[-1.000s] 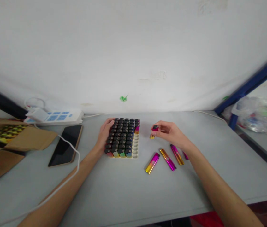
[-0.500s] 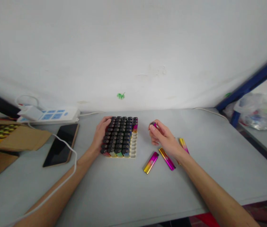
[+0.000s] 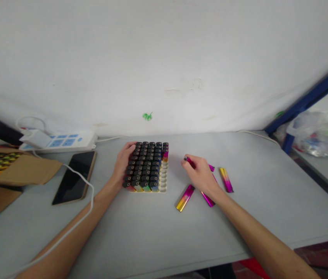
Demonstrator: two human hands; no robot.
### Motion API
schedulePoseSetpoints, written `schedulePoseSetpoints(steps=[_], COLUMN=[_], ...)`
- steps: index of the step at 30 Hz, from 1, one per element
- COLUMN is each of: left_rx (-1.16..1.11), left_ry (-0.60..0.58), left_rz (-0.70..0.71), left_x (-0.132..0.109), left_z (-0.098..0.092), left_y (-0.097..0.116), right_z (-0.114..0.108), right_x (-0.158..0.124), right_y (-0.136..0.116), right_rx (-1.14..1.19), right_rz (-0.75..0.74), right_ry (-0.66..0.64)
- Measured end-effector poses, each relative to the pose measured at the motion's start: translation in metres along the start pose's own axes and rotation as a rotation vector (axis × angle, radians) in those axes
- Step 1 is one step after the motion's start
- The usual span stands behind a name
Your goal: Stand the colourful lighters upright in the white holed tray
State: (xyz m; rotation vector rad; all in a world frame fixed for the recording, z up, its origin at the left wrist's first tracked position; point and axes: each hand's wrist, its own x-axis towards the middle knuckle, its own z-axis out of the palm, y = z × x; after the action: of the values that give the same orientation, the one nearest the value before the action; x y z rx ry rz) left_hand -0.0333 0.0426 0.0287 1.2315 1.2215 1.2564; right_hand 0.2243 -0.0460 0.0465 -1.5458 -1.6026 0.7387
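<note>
Rows of black-topped lighters (image 3: 146, 162) stand upright in a cream tray (image 3: 163, 189). Its right-hand column has a few lighters at the far end and bare slots nearer me. My left hand (image 3: 123, 161) is wrapped against the left side of this filled tray, its fingers partly hidden. To the right of the tray, my right hand (image 3: 200, 172) is closed on a purple lighter (image 3: 191, 161), whose dark end points left. Around that hand lie loose lighters: a yellow-purple lighter (image 3: 185, 198), another lighter (image 3: 208, 199) partly under the wrist, and a third (image 3: 226, 179) on the right.
On the left are a phone (image 3: 75, 176), a white power strip (image 3: 71, 141) with a charger, and an open cardboard box (image 3: 27, 169). A white cable (image 3: 78, 173) crosses over my left forearm. Plastic bags (image 3: 323, 131) sit beyond the blue post (image 3: 306, 100).
My right hand has turned palm down with the lighter, lowering slightly. The lighter on the right now shows in full. My left hand stays at the tray.
</note>
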Motion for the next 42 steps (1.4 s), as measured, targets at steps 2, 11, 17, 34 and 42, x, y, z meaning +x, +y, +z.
schedulePoseSetpoints(steps=[2,11,17,34,42], left_rx=[-0.018,-0.017,-0.014,-0.035,-0.029], left_ry=[0.002,-0.021,-0.013,-0.026,-0.026], left_rz=[0.009,0.026,0.043,0.028,0.013], left_x=[0.0,-0.003,-0.006,-0.003,-0.001], left_z=[0.0,0.001,0.003,0.0,0.001], left_y=[-0.001,0.0,0.003,-0.002,-0.001], right_z=[0.0,-0.006,-0.012,0.016,0.013], right_x=[0.0,0.001,0.008,0.025,0.011], right_y=[-0.001,0.004,-0.005,-0.017,-0.021], right_rx=[-0.024,0.032,-0.149,-0.445,-0.619], right_rz=[-0.008,-0.127,-0.276,-0.28,-0.188], right_ry=[-0.012,-0.134,-0.051,-0.22,-0.182])
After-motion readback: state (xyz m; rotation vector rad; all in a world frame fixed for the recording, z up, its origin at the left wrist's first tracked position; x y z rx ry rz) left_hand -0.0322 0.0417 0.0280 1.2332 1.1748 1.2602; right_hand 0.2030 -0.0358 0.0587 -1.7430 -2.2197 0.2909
